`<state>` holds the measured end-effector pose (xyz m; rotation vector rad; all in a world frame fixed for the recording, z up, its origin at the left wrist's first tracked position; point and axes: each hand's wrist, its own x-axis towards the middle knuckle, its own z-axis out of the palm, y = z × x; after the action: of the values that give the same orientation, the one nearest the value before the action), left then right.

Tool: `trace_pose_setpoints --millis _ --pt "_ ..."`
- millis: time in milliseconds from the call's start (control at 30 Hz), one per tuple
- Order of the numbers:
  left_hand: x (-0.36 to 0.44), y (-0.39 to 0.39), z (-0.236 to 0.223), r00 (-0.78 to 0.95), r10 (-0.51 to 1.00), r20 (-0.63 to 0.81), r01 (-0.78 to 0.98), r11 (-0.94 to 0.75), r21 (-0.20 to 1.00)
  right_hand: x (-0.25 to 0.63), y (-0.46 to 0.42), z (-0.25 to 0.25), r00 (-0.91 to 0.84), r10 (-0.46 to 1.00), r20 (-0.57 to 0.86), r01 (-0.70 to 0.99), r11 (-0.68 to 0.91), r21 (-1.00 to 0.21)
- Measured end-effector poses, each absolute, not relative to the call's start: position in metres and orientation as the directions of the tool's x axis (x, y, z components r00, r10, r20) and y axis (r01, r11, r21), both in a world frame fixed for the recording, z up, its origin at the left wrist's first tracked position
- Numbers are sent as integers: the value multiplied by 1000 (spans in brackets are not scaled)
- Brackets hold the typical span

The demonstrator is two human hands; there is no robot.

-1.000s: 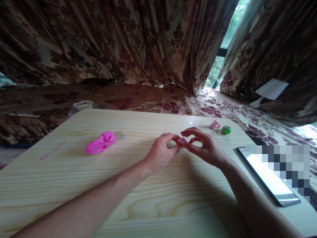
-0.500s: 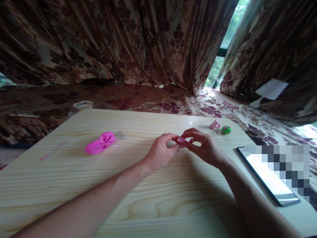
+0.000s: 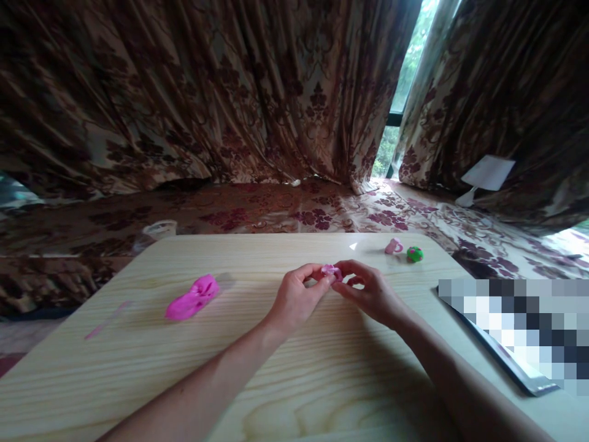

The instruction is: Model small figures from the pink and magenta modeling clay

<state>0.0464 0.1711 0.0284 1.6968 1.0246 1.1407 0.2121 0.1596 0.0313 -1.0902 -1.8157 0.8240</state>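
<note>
My left hand (image 3: 299, 296) and my right hand (image 3: 370, 293) meet above the middle of the light wooden table (image 3: 257, 380). Together their fingertips pinch a small pale pink clay piece (image 3: 330, 271). Both hands are closed around it, fingers curled. A larger lump of bright magenta clay (image 3: 193, 296) lies on the table to the left of my left hand, untouched.
A small pink clay figure (image 3: 392, 246) and a green clay ball with pink dots (image 3: 415, 253) sit at the far right of the table. A thin pink strip (image 3: 108, 314) lies at the left. A flat dark-edged device (image 3: 501, 353) rests at the right. Patterned curtains hang behind.
The view has tilted up, so the table and hands appear lower in the picture. My fingers have closed more tightly on the small pink piece.
</note>
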Motion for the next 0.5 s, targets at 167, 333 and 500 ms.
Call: trace_pose_setpoints --millis 167,333,500 --pt "48 172 38 289 923 255 150 -306 940 209 163 31 -168 919 356 217 387 -896" --pt "44 184 55 190 942 278 285 -323 902 212 168 32 -59 930 363 90 367 -926" --pt "46 201 72 153 957 246 371 -287 883 215 169 33 4 922 388 94 386 -918"
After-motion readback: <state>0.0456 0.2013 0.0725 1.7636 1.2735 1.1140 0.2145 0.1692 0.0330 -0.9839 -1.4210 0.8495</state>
